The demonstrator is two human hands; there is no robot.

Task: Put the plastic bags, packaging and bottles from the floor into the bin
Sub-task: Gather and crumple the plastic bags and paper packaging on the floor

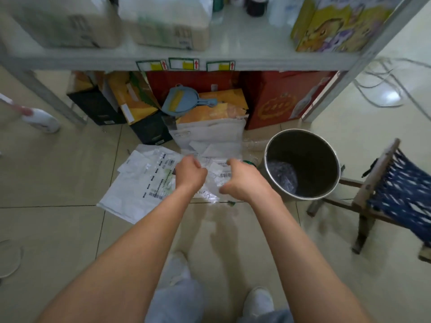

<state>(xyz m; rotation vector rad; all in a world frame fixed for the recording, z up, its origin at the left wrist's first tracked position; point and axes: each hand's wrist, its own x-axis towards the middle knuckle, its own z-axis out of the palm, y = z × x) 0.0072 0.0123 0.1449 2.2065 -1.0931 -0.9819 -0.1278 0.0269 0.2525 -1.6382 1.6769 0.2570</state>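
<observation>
A pile of white plastic mailer bags (137, 183) with printed labels lies on the tiled floor in front of the shelf. Between my hands is a crumpled clear plastic bag (215, 180). My left hand (190, 174) is closed on its left side and my right hand (245, 180) is closed on its right side. The round metal bin (303, 136) stands just right of my right hand, with some crumpled plastic at its bottom. A clear bottle with a green cap (250, 162) lies between the bags and the bin, partly hidden by my right hand.
A metal shelf (186, 58) holds boxes and containers overhead. Under it stand cardboard boxes (275, 101) and a blue dustpan (182, 101). A wooden chair with a blue woven seat (396, 192) is at the right. Another person's white shoe (44, 120) is at the left. My own feet show below.
</observation>
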